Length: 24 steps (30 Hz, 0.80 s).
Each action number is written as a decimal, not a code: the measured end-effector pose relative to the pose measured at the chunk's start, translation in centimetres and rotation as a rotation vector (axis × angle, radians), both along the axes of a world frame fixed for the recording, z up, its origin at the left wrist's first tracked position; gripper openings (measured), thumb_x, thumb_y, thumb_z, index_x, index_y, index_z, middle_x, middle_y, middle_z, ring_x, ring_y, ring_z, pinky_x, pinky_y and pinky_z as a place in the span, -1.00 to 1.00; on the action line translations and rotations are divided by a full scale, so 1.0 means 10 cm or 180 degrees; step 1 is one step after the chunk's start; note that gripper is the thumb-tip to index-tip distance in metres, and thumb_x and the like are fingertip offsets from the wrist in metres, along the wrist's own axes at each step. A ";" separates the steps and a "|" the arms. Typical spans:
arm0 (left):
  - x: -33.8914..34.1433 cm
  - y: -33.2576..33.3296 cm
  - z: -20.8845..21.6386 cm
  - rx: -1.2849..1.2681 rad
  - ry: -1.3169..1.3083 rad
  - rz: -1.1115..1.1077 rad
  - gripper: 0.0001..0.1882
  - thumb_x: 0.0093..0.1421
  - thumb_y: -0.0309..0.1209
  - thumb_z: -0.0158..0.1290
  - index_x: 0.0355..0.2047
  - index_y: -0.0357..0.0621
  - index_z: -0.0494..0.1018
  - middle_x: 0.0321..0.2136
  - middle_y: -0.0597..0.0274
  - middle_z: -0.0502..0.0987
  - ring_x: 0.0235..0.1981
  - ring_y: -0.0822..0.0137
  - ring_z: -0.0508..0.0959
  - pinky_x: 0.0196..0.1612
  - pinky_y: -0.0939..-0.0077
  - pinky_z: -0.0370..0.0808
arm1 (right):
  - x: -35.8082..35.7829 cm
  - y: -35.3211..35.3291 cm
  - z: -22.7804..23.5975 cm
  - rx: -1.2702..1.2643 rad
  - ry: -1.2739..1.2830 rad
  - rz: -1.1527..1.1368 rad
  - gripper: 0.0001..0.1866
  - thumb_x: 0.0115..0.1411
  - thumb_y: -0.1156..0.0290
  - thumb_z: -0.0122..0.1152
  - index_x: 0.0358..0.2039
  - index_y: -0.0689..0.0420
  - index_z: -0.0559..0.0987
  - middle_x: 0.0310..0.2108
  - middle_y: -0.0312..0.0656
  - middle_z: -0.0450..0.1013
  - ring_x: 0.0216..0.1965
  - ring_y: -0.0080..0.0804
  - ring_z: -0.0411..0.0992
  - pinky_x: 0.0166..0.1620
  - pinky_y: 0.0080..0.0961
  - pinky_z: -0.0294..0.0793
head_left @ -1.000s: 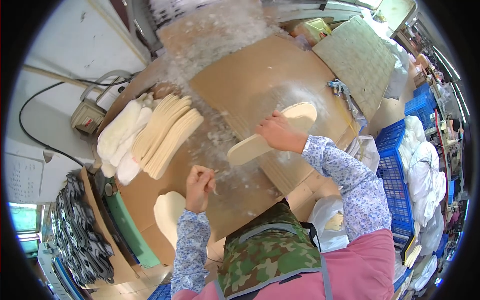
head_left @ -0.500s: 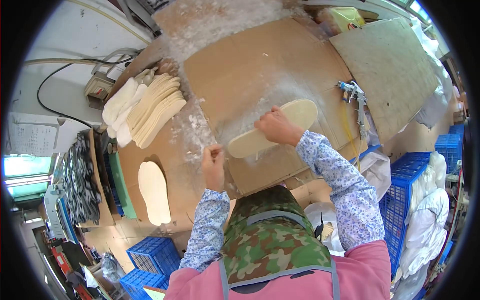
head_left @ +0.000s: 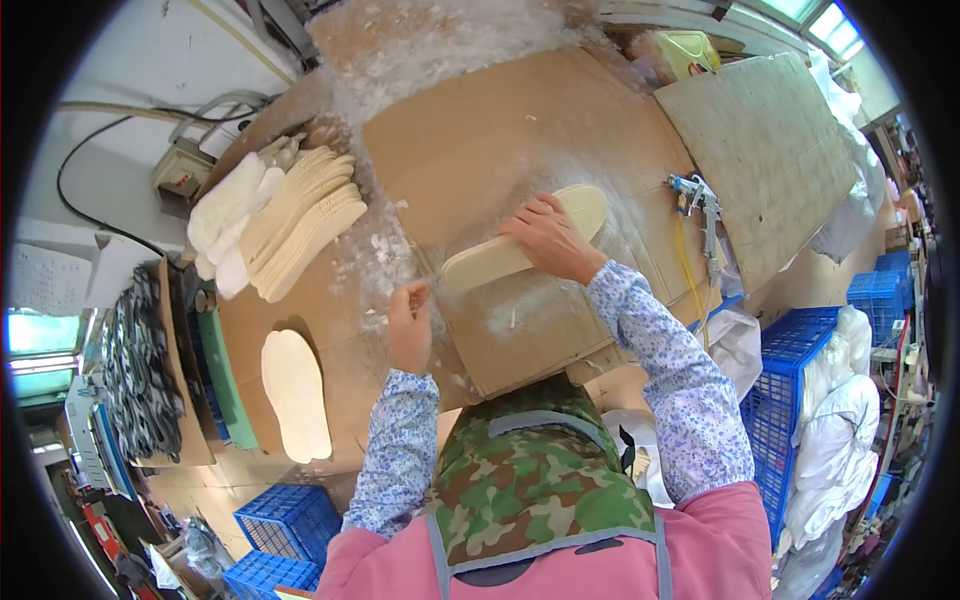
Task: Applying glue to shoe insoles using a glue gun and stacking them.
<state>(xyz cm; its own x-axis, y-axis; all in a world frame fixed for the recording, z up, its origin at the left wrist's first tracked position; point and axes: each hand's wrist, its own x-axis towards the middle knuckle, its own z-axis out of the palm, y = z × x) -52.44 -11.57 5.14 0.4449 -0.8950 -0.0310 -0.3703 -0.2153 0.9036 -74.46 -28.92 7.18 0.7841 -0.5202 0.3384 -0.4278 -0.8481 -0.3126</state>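
Apart from each other, the two hands work near the centre of the frame. The right hand (head_left: 555, 240) is closed over the waist of a pale insole (head_left: 485, 262), probably because a grip at the middle balances both ends and leaves them uncovered. The left hand (head_left: 408, 325) hangs near that insole's left end, fingers bunched; whether they pinch anything I cannot tell.

Largest around them is the brown cardboard sheet (head_left: 510, 115) filling the middle, likely laid there to shield the tabletop. At upper right a greyish board (head_left: 765, 165) lies over the work surface's edge. Lower right stands a blue crate (head_left: 765, 400), with white bundles (head_left: 835, 420) against its far side, seemingly kept off the table to leave working room. At left of centre, insoles lean in an overlapping stack (head_left: 305, 225), perhaps fanned so that single ones come away easily; white fleecy pieces (head_left: 220, 220) lie beside them. Nearer the lower left, a lone insole (head_left: 295, 395) rests flat, well apart from the stack, as if to keep it distinct. Right of centre lies a spray gun (head_left: 705, 200), apparently set aside within the right hand's reach. Smallest is the white lint (head_left: 385, 255) scattered between stack and cardboard.
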 end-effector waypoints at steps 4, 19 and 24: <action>-0.03 -0.16 0.04 -0.0109 -0.0077 -0.0240 -0.73 0.11 -0.61 -0.08 -0.14 -0.25 0.39 -0.26 0.13 0.45 -0.22 0.28 0.45 -0.10 0.43 0.39 | -0.04 0.12 0.07 0.0192 -0.0016 -0.0182 -0.70 -0.04 0.58 0.09 -0.25 0.02 0.49 -0.29 -0.30 0.45 -0.04 -0.29 0.35 0.22 -0.21 0.11; -0.29 0.12 0.20 -0.0209 -0.0573 -0.1272 -0.79 0.02 -0.64 -0.02 -0.30 -0.21 0.42 -0.35 0.06 0.41 -0.25 0.01 0.37 -0.16 0.25 0.30 | -0.49 0.88 0.06 -0.0428 -0.0897 -0.1212 -0.69 -0.10 0.56 0.26 -0.28 0.05 0.50 -0.11 -0.23 0.44 0.03 -0.27 0.34 0.17 -0.22 0.17; -0.40 0.18 0.21 -0.0154 -0.0550 -0.1067 -0.81 0.07 -0.63 -0.04 -0.27 -0.23 0.42 -0.35 0.05 0.41 -0.25 0.05 0.38 -0.16 0.28 0.31 | -0.88 0.42 0.06 0.0175 -0.1597 -0.2269 -0.40 -0.11 0.45 0.33 0.01 0.19 0.39 -0.01 -0.04 0.38 0.05 -0.17 0.33 0.11 -0.27 0.27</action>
<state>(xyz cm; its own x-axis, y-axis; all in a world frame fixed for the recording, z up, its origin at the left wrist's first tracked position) -56.48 -9.76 7.24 0.1220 -0.9904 0.0647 -0.5607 -0.0149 0.8279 -83.29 -24.70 7.80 0.0307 -0.8557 0.5165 -0.6516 -0.4090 -0.6388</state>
